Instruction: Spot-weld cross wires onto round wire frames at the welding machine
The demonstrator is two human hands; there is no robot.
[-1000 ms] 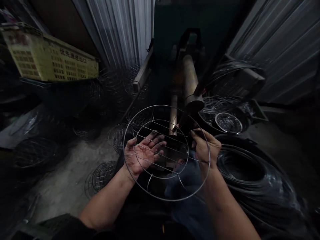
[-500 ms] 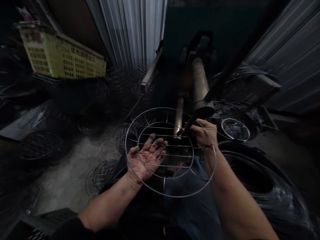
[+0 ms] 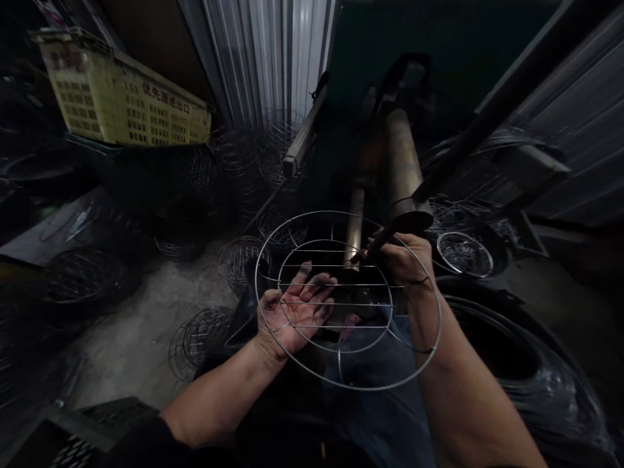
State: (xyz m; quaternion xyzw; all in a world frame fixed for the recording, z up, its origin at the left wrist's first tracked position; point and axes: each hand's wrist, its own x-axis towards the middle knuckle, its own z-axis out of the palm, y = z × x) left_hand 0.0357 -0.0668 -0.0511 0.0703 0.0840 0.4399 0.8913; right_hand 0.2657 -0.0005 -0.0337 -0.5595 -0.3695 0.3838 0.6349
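A round wire rack [image 3: 341,380], two concentric rings joined by straight cross wires, hovers flat in front of me. My left hand [image 3: 297,309] lies palm up beneath its left half, blackened fingers spread, propping the wires. My right hand [image 3: 402,260] is closed over the rack's far right rim, next to a thin dark rod [image 3: 377,242] that slants down from a brass-coloured cylinder [image 3: 402,166] of the machine. The rod's tip meets the cross wires near the rack's middle.
Finished wire racks and baskets [image 3: 202,338] litter the concrete floor to the left. A yellow printed crate [image 3: 121,101] stands at upper left. Large dark wire coils [image 3: 526,364] fill the right. Corrugated metal sheeting [image 3: 273,58] is behind the green machine [image 3: 385,39].
The rack has turned in my hands, its cross wires going from slanted to level. My right hand slid along the rim toward the rod. My view shifted slightly left.
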